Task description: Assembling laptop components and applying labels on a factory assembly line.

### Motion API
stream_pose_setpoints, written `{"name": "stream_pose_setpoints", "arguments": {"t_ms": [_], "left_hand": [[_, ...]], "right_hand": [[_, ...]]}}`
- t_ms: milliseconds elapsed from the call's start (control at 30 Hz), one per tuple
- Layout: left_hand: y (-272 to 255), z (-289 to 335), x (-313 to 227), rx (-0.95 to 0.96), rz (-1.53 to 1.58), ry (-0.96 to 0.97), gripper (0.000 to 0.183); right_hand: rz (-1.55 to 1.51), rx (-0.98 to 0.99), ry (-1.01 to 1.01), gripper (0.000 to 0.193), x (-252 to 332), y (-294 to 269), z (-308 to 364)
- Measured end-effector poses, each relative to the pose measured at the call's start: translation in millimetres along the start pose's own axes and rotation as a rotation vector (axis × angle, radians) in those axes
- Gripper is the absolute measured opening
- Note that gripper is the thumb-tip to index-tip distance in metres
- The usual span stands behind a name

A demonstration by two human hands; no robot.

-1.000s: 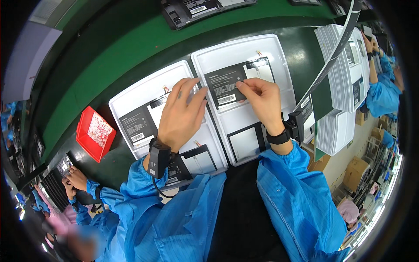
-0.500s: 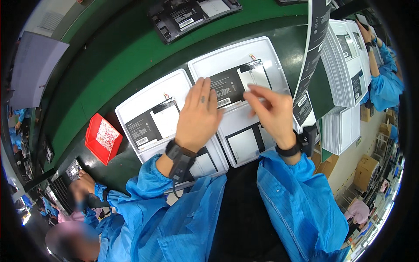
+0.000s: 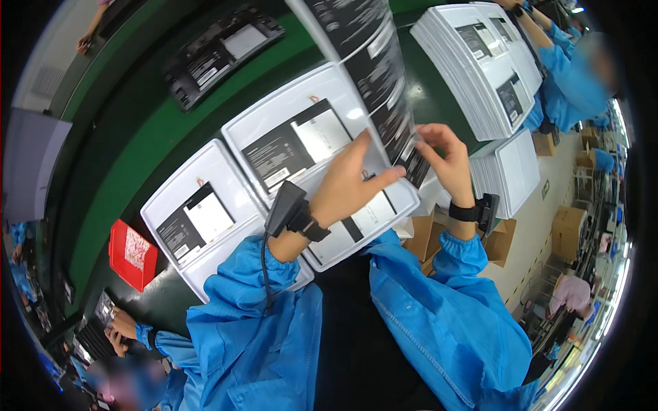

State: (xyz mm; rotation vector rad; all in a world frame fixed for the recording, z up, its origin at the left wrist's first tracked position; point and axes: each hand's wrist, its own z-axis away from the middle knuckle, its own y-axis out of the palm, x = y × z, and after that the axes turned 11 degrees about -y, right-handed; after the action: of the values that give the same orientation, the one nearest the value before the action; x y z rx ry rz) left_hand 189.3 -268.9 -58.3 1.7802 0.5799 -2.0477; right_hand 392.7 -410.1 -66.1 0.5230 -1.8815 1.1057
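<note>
A curved strip of black printed labels (image 3: 373, 79) hangs down from the top, its lower end between my hands. My left hand (image 3: 346, 181) is at the strip's left edge, thumb across the front and fingertips partly hidden behind it. At the right edge, my right hand (image 3: 447, 159) pinches the strip between thumb and fingers. Below and left of the strip, a flat black battery pack (image 3: 274, 156) with a silver-white section lies in a white plastic tray (image 3: 255, 122). A second battery pack (image 3: 179, 234) lies in another white tray (image 3: 156, 198) to the left.
A red bin (image 3: 120, 257) with small white and red bits stands at the left. Tall stacks of white trays (image 3: 456, 89) rise at the right. A dark device housing (image 3: 223, 55) sits on the green surface at the back. Co-workers in blue sleeves are at both sides.
Both hands have left the battery pack in the right tray and are now at the label strip. My view has turned right, so the trays appear further left.
</note>
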Motion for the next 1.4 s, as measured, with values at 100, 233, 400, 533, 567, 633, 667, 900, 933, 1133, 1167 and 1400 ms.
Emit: {"name": "stream_pose_setpoints", "arguments": {"t_ms": [100, 233, 400, 533, 567, 633, 667, 900, 933, 1133, 1167, 1400], "left_hand": [[18, -12, 11, 0.004, 0.284, -0.165, 0.030], [31, -8, 10, -0.024, 0.940, -0.423, 0.039], [25, 12, -5, 0.127, 1.097, -0.595, 0.049], [21, 22, -18, 0.143, 1.054, -0.613, 0.055], [22, 22, -17, 0.153, 1.007, -0.568, 0.059], [21, 24, -15, 0.155, 1.019, -0.535, 0.056], [21, 25, -15, 0.159, 1.033, -0.502, 0.053], [20, 22, -7, 0.176, 0.686, -0.186, 0.049], [19, 22, -9, 0.187, 0.653, -0.199, 0.047], [24, 22, 5, -0.063, 0.695, -0.355, 0.036], [27, 13, 10, -0.152, 0.815, -0.343, 0.035], [-3, 5, -22, 0.432, -0.012, -0.424, 0.038]], "right_hand": [[-0.234, -0.041, 0.147, 0.014, 4, -1, 10], [-0.396, -0.054, 0.109, 0.013, 27, -12, 17], [-0.164, 0.060, -0.098, 0.012, 51, -21, 18], [-0.015, 0.141, -0.270, 0.015, 61, -23, 19], [-0.004, 0.147, -0.281, 0.014, 61, -22, 19], [0.002, 0.159, -0.296, 0.014, 63, -22, 18], [0.004, 0.172, -0.285, 0.013, 65, -22, 18], [0.053, 0.237, -0.334, 0.011, 69, -27, 13], [0.055, 0.235, -0.336, 0.011, 69, -27, 13], [0.249, 0.195, -0.555, 0.016, 77, -28, 10], [0.248, 0.064, -0.563, 0.016, 80, -30, 11], [-0.367, -0.711, -0.232, 0.003, 91, -35, 40]]}}
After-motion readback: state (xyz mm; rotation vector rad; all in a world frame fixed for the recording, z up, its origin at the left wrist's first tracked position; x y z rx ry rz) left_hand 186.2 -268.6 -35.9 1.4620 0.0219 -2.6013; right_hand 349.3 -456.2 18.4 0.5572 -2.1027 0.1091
